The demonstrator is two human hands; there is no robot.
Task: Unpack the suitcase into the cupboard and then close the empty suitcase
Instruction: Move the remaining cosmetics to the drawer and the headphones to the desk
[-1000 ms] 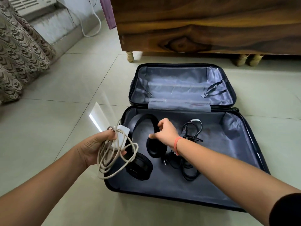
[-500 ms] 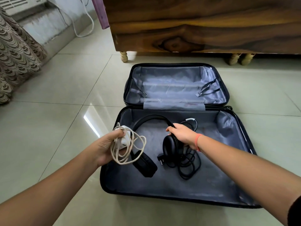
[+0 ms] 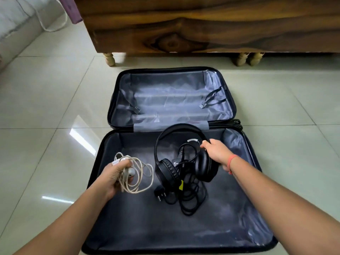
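A dark suitcase (image 3: 103,155) lies open flat on the tiled floor, its grey-lined far half empty. My left hand (image 3: 112,175) grips a white charger with a coiled beige cable (image 3: 141,173) over the near half's left side. My right hand (image 3: 216,150) holds the band of black headphones (image 3: 176,131), lifted upright above the lining. Under the headphones lies a tangled black cable with a plug (image 3: 185,199). The wooden cupboard (image 3: 202,24) stands just beyond the suitcase.
The cupboard rests on short turned legs (image 3: 109,58). A white cord (image 3: 53,28) trails on the floor at the far left by a wall ledge. Glossy tiles surround the suitcase.
My right hand has shifted right and raised the headphones upright by the band. My left hand keeps the white charger and cable. The view has moved closer to the suitcase.
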